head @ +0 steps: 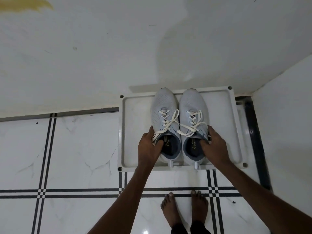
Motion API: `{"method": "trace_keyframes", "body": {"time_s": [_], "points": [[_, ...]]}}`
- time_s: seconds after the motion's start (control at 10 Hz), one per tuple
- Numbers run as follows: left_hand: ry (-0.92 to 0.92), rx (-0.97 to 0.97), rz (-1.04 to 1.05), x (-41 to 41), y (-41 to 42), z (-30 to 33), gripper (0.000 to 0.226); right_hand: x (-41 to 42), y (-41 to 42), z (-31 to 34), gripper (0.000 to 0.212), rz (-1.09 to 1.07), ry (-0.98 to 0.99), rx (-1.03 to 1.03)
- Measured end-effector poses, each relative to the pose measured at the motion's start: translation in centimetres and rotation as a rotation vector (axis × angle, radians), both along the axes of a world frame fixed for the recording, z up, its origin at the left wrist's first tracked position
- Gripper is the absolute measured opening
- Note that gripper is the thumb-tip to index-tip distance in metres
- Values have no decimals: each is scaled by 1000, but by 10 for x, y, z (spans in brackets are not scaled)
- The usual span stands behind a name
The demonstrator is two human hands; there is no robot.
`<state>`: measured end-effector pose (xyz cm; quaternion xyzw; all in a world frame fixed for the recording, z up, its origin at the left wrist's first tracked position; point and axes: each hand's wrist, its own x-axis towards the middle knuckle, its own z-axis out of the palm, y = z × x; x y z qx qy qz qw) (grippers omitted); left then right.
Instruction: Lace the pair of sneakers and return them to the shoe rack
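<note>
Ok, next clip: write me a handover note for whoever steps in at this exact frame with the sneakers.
Left hand: gripping the collar of the left sneaker, fingers inside the opening.
Right hand: gripping the collar of the right sneaker the same way.
Position: both sneakers sit side by side, toes toward the wall, on the white shoe rack shelf in the corner.
Done: both shoes are laced with cream laces and tied in bows; the pair is on the rack.
Left: let go with both hands; straighten the pair only if it looks crooked.
</note>
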<state>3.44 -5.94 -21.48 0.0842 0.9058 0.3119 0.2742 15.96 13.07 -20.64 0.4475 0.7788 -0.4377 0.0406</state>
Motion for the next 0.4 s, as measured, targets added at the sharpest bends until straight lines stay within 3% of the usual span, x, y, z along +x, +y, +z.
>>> {"method": "trace_keyframes", "body": {"time_s": [0.1, 0.2, 0.4], "points": [[-36, -97, -21, 2, 0, 10, 82, -3, 0, 11, 50, -7, -54, -15], [13, -145, -16, 9, 2, 41, 90, -7, 1, 36, 78, -52, -120, -44], [253, -58, -106, -13, 1, 152, 77, -21, 10, 140, 75, 73, -71, 104]]}}
